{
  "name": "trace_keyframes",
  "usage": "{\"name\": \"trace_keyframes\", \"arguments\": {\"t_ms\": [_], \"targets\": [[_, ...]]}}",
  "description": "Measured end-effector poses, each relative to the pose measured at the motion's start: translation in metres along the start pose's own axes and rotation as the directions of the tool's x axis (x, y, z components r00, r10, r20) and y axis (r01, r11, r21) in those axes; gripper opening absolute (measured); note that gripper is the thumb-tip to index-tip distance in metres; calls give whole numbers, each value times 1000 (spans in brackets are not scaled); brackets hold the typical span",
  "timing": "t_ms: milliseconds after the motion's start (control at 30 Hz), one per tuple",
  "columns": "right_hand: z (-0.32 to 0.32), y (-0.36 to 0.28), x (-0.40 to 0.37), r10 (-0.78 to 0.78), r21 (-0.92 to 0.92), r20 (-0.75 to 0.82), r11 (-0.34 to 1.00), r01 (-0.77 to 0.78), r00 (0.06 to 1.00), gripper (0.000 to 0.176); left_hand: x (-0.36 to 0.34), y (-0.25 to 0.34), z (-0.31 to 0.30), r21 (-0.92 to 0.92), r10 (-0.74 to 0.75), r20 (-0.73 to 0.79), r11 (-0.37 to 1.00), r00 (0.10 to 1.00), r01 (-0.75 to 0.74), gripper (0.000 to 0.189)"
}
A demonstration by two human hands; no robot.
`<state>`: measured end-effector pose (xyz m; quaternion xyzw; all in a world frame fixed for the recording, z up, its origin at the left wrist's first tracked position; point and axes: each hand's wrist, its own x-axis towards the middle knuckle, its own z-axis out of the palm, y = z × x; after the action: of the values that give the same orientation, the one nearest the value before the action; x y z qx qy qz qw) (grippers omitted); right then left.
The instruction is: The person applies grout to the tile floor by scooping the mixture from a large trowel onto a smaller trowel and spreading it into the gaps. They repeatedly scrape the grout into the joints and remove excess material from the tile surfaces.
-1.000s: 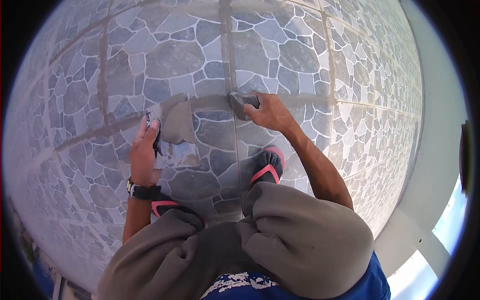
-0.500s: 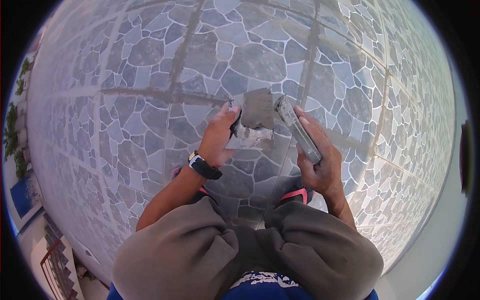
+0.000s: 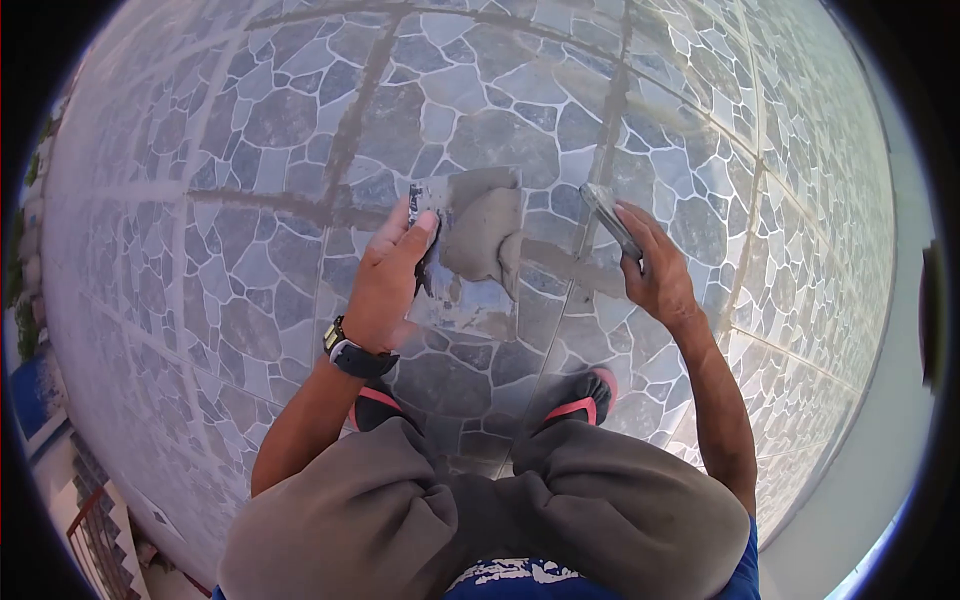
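Note:
My left hand (image 3: 388,280) grips a flat metal plate (image 3: 490,318) by its left side, the thumb on top. A mound of wet grey mortar (image 3: 480,232) lies on the plate. To the right, my right hand (image 3: 660,268) is closed round a narrow grey trowel-like tool (image 3: 610,220), its far end pointing up and left over the tiles. The tool and the plate are apart. A watch (image 3: 350,350) is on my left wrist.
Stone-patterned floor tiles (image 3: 280,110) spread all round, with grey mortar-smeared joints (image 3: 265,200) between some. My feet in sandals with pink straps (image 3: 578,405) are below the plate. A pale wall (image 3: 890,330) runs along the right; stairs with a railing (image 3: 88,510) show at lower left.
My hands have moved apart. The plate has shifted left and tilted more towards the camera, and the tool has moved right, away from it. The mortar has changed shape on the plate.

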<state>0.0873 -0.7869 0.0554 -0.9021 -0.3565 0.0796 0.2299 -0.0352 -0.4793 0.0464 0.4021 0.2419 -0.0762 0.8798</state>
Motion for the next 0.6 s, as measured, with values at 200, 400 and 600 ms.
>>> {"name": "trace_keyframes", "arguments": {"t_ms": [200,400,600], "targets": [[-23,143,160,125,-342,-65,929,-140,990,40,-16,3,0,63,-31,-99,997,995,38,40],[-4,191,239,57,-536,153,844,35,987,44,-25,-10,-17,55,-74,-96,995,993,80,47],[20,104,147,135,-505,167,862,-33,977,45,-8,-8,-34,38,-77,-115,996,990,81,45]]}}
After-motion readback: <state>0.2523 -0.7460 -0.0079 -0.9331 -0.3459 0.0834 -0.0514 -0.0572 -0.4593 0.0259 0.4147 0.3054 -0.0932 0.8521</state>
